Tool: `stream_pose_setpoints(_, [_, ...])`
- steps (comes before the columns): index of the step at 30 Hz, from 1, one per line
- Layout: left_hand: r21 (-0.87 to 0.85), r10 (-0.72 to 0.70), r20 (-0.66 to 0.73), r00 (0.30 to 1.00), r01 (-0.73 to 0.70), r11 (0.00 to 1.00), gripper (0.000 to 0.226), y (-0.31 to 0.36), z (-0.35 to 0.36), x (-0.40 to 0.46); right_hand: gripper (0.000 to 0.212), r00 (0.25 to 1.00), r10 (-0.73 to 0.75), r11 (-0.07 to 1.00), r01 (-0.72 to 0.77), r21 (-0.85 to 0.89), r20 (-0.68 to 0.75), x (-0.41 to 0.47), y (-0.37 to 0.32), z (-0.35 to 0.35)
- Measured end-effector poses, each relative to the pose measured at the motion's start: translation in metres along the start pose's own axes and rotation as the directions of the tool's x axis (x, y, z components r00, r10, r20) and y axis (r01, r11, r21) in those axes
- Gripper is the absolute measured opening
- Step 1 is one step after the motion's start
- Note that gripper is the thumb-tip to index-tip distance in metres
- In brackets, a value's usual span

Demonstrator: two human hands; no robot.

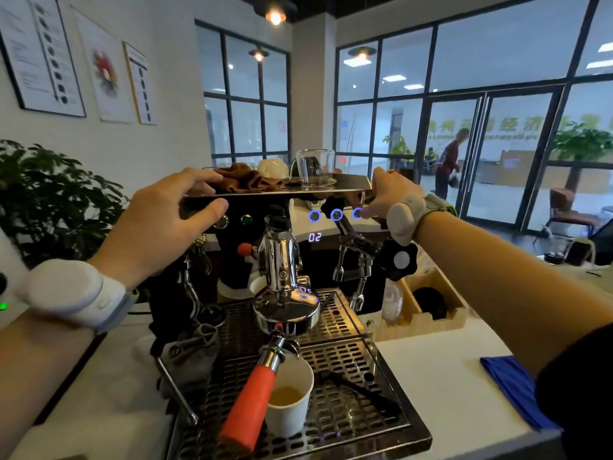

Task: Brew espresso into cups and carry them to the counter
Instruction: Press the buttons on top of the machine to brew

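Note:
A black and chrome espresso machine (pixel 232 247) stands in front of me. A portafilter with an orange handle (pixel 247 408) is locked in the group head. Under its spout a white paper cup (pixel 292 393) stands on the drip tray grate (pixel 345 370) and holds a little light-brown liquid. My left hand (pixel 166 224) grips the machine's top left edge. My right hand (pixel 389 194) holds the top right corner, with a finger at the rightmost of three blue-lit buttons (pixel 357 213). The display (pixel 314 237) reads 02.
On the machine's top lie a brown cloth (pixel 247 180), a white cup (pixel 272 167) and an upturned glass (pixel 313 167). A steam wand (pixel 360 260) with a black knob hangs at the right. A wooden knock box (pixel 428 303) and a blue cloth (pixel 512 386) lie on the white counter.

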State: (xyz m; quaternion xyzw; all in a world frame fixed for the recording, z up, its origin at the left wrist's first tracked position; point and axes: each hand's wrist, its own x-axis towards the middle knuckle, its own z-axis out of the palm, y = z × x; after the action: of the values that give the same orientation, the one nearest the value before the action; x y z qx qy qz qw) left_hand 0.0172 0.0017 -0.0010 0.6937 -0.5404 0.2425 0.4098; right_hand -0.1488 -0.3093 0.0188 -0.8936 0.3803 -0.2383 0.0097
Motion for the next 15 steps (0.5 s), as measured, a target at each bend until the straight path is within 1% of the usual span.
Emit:
stream_pose_setpoints(3, [0.012, -0.001, 0.003, 1.000, 0.001, 1.000, 0.029, 0.001, 0.000, 0.000, 0.058, 0.999, 0.037, 0.999, -0.037, -0.029, 0.023, -0.002, -0.006, -0.002])
stream_pose_setpoints(7, [0.027, 0.013, -0.004, 1.000, -0.013, 1.000, 0.029, 0.000, 0.000, 0.000, 0.052, 0.996, 0.070, 0.998, -0.069, -0.007, 0.051, -0.006, -0.016, -0.001])
stream_pose_setpoints(11, [0.055, 0.019, 0.010, 1.000, -0.020, 0.998, 0.028, 0.000, 0.000, -0.002, 0.046, 0.997, 0.060, 0.997, -0.062, 0.040, 0.047, -0.012, -0.022, 0.000])
stream_pose_setpoints(15, [0.065, 0.027, 0.025, 0.999, -0.028, 0.997, 0.028, 0.000, -0.001, -0.003, 0.047, 0.998, 0.048, 0.996, -0.052, 0.070, 0.048, -0.016, -0.022, -0.001])
